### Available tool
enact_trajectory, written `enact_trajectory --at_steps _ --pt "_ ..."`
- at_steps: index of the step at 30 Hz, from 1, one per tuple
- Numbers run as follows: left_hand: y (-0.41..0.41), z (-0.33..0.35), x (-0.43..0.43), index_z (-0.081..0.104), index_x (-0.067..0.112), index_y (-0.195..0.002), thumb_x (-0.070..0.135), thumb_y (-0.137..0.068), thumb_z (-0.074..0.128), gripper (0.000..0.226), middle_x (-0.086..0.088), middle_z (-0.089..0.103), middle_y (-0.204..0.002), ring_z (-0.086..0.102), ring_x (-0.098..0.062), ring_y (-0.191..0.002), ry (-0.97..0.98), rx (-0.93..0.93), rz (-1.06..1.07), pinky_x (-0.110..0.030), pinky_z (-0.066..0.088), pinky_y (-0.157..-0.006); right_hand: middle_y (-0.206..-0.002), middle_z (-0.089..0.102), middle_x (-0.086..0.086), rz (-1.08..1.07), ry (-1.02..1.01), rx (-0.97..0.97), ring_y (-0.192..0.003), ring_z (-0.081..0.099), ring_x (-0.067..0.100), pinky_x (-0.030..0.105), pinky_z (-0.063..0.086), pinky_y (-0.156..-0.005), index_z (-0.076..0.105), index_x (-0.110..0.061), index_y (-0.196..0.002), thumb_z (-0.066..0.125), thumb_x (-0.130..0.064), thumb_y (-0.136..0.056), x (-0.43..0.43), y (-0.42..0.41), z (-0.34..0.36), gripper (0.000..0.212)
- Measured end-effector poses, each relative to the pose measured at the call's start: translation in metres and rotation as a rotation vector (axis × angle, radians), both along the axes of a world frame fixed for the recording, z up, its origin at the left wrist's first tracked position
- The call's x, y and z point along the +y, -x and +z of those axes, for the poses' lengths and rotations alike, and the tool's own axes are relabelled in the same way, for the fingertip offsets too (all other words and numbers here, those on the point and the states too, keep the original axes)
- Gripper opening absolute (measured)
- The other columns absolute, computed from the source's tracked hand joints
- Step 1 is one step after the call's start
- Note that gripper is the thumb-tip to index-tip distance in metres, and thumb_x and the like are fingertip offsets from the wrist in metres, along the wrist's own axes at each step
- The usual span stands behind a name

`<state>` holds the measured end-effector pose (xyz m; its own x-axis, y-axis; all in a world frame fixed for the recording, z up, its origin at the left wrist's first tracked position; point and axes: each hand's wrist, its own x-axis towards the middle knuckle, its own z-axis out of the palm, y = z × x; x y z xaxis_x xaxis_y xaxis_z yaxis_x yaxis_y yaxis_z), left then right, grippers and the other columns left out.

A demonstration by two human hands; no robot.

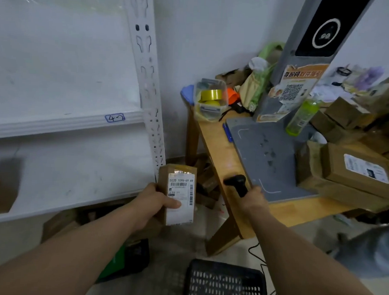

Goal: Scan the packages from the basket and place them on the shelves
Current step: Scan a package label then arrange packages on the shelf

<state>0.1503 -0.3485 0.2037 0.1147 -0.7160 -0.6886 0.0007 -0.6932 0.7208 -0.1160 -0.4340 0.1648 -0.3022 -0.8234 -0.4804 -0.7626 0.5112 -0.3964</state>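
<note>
Down low, the black basket (225, 282) sits on the floor. Above it, the left hand (152, 203) grips a cardboard package (178, 191) upright, thumb pressed across its label. Just right and apart, the right hand (252, 197) is wrapped round a barcode scanner (237, 182) at the table (211, 143) edge. White shelves (56, 125) lie beyond, left.

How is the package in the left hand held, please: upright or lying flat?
Upright: the package stands on end in the left hand, its long side vertical and its label facing the camera.
</note>
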Motion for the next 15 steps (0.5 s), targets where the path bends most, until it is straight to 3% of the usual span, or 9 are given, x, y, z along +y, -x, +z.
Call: enact_trajectory --at_steps 4,8,11,15 --pt "0.009 -0.009 -0.009 0.044 0.016 -0.131 0.002 -0.075 0.081 0.068 -0.006 0.065 -0.125 0.059 -0.032 -0.12 -0.031 -0.025 0.054 -0.056 0.047 -0.105 -0.132 0.056 0.021 0.032 -0.057 -0.069 -0.122 0.056 0.042 0.055 0.048 -0.102 0.03 -0.009 -0.146 0.052 -0.016 -0.098 -0.015 0.004 -0.016 0.054" --pt "0.013 -0.015 -0.015 0.04 0.017 -0.125 0.0 -0.075 0.081 0.067 -0.008 0.063 -0.129 0.057 -0.032 -0.122 -0.037 -0.061 0.125 -0.057 0.046 -0.106 -0.122 0.058 0.017 0.106 -0.077 -0.139 -0.112 0.059 0.038 0.05 0.052 -0.094 0.039 -0.012 -0.143 0.057 -0.013 -0.094 -0.022 0.008 -0.019 0.052" --pt "0.013 -0.016 -0.017 0.038 0.016 -0.122 -0.001 -0.075 0.081 0.066 -0.01 0.06 -0.133 0.057 -0.034 -0.122 -0.019 -0.116 0.201 -0.056 0.048 -0.103 -0.109 0.063 0.015 0.162 -0.2 -0.416 -0.098 0.064 0.034 0.048 0.058 -0.088 0.052 -0.016 -0.133 0.068 -0.01 -0.085 -0.02 0.002 -0.003 0.05" --pt "0.01 -0.015 -0.019 0.035 0.013 -0.119 -0.003 -0.076 0.081 0.065 -0.014 0.056 -0.136 0.054 -0.036 -0.126 0.044 -0.205 0.328 -0.056 0.048 -0.104 -0.113 0.063 0.019 0.215 -0.32 -0.724 -0.098 0.065 0.037 0.053 0.058 -0.092 0.058 -0.019 -0.127 0.069 -0.003 -0.082 -0.01 -0.018 0.027 0.049"
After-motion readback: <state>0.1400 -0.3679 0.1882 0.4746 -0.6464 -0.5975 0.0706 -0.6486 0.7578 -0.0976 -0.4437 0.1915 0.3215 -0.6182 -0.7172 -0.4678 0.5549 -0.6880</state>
